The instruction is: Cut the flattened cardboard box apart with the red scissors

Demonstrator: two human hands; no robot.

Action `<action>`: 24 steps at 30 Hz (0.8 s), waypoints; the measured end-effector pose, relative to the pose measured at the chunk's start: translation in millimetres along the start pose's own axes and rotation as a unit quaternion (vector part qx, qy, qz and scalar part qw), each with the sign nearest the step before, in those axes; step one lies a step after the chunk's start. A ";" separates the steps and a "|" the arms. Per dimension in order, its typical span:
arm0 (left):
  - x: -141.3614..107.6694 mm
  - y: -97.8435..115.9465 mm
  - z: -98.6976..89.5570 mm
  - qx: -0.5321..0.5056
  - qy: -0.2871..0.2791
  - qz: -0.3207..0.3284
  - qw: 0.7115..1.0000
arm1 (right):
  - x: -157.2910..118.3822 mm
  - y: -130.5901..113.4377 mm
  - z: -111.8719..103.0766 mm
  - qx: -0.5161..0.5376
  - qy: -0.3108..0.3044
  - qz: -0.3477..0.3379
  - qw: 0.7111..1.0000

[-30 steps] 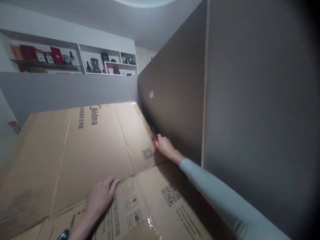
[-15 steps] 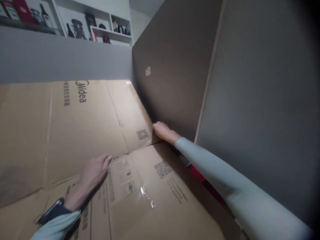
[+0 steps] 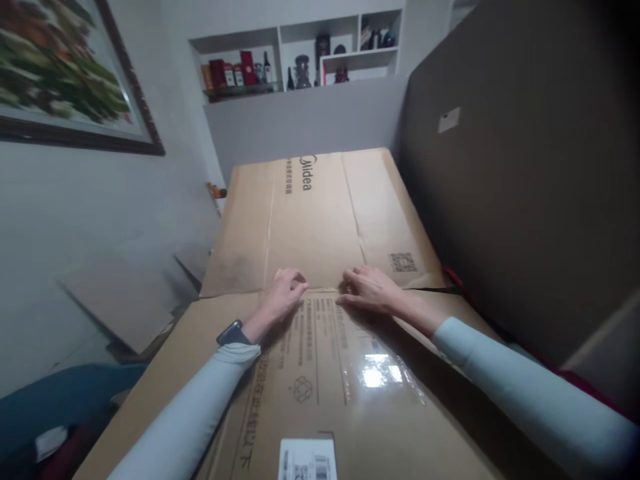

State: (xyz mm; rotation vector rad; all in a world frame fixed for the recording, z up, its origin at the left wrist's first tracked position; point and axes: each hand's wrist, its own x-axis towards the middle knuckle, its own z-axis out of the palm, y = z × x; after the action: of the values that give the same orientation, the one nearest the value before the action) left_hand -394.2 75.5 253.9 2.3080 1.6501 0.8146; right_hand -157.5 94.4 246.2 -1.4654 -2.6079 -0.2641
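Observation:
A large printed cardboard sheet (image 3: pixel 320 220) with a Midea logo lies on the far side, creased along its length. Its near edge meets a second cardboard sheet (image 3: pixel 400 433), which carries tape, print and a white label (image 3: pixel 307 460). My left hand (image 3: pixel 283 293), with a dark watch (image 3: pixel 233 333) on the wrist, rests at this seam with its fingers curled together; whatever is between the fingertips is hidden. Just to the right, my right hand (image 3: pixel 370 290) touches the cardboard at the same seam, its fingers bent and the thumb apart from them.
A tall dark panel (image 3: pixel 500 167) rises along the right side. On the left are a wall with a framed picture (image 3: pixel 75 73), leaning pale boards (image 3: pixel 120 300) and a blue rounded object (image 3: pixel 70 393). Shelves (image 3: pixel 295 57) with bottles and boxes stand at the back.
The view has swung left and shows more of the room. My right hand has left the cardboard's right edge and come inward along the seam, close to my left hand.

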 end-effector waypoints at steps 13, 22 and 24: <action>-121.0 -57.9 -106.5 0.031 -0.001 -0.101 0.994 | 72.4 -96.5 -4.8 0.038 -0.047 -0.095 0.994; -216.0 -76.9 -148.2 0.028 0.046 -0.203 0.978 | 107.4 -149.2 4.3 0.090 -0.070 -0.058 0.992; -236.8 -82.1 -156.4 0.025 0.084 -0.238 0.967 | 113.7 -146.4 -1.7 0.115 -0.100 -0.058 0.987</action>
State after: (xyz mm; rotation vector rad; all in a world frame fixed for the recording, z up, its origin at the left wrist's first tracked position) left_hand -598.8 -137.0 270.4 1.7818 2.1948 0.8750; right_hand -341.5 113.7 258.8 -1.3259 -2.7703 0.1774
